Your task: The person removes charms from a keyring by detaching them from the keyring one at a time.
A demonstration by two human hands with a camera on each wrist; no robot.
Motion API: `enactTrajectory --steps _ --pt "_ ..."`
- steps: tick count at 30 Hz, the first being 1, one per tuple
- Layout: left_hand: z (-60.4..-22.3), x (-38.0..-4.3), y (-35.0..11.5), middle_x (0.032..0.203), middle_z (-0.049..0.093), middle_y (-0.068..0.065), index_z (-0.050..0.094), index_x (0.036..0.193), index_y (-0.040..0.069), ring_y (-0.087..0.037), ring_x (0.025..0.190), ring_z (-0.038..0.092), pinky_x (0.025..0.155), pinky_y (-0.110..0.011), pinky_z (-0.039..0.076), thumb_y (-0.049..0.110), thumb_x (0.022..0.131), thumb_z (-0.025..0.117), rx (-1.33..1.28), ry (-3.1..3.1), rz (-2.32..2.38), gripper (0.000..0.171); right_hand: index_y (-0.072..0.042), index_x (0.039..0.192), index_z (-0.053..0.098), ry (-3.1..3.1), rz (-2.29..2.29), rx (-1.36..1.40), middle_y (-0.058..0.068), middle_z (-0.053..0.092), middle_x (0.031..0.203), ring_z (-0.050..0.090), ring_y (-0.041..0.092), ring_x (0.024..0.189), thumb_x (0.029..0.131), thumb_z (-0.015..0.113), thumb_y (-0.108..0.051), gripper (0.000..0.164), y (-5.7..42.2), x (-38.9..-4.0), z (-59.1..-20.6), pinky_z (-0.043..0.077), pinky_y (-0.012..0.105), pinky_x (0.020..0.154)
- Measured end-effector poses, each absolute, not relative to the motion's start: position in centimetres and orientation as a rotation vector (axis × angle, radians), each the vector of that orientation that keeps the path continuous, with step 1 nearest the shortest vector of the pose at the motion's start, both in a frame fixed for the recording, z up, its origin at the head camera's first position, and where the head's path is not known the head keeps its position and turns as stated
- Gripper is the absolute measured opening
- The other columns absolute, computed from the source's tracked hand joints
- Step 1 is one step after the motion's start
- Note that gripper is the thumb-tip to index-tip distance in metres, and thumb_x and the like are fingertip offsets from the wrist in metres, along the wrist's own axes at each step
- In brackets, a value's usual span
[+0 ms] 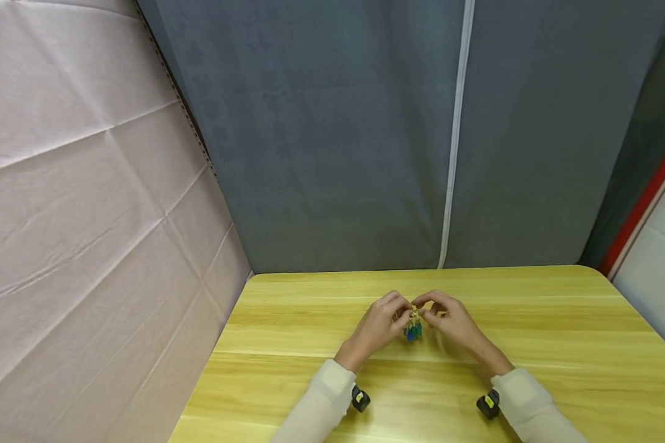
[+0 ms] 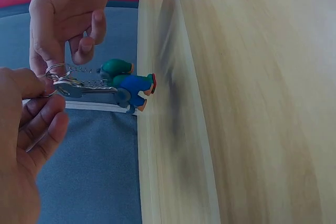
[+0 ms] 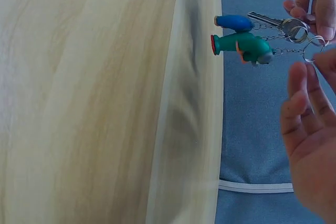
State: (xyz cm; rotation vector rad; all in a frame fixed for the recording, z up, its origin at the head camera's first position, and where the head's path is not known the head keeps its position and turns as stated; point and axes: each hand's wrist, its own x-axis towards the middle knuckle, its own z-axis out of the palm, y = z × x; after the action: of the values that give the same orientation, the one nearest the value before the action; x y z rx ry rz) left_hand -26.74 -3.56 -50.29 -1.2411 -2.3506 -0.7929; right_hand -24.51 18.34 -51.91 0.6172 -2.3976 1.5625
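Both hands meet over the table, holding a bunch of keys between their fingertips. My left hand pinches the metal ring end. From the right, the thumb and fingers of my right hand pinch a split ring. A silver key hangs among the rings. Small chains run from them to a green figurine charm and a blue one. In the left wrist view the key lies alongside the blue-and-green charms, which dangle above the tabletop. Fingers partly hide the rings.
A light wood-grain table spreads beneath the hands. Behind its far edge hangs a grey-blue curtain with a white strip. Pale creased cloth covers the left side. A red-edged white panel stands at right.
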Motion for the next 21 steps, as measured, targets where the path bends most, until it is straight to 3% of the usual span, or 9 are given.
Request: enactTrajectory --steps 9,21 --pt "-50.43 -26.82 -3.66 0.100 0.066 -0.001 0.072 0.109 0.011 -0.005 0.081 0.060 0.069 -0.005 0.046 0.011 0.107 0.065 -1.223 -2.381 -0.829 0.008 -0.015 0.103 0.077 -2.432 1.402 0.675 0.003 0.071 0.102 0.059 0.008 0.075 0.101 0.072 -0.005 0.011 18.15 -24.59 -51.95 0.055 0.027 0.069" --pt "-50.88 -27.06 -3.50 0.101 0.068 0.002 0.074 0.110 0.013 -0.003 0.083 0.063 0.070 -0.004 0.046 0.015 0.107 0.065 -1.195 -2.432 -0.808 0.009 -0.015 0.099 0.078 -2.436 1.372 0.620 0.001 0.073 0.097 0.057 0.003 0.073 0.099 0.073 -0.003 0.012 18.19 -24.44 -52.18 0.052 0.024 0.066"
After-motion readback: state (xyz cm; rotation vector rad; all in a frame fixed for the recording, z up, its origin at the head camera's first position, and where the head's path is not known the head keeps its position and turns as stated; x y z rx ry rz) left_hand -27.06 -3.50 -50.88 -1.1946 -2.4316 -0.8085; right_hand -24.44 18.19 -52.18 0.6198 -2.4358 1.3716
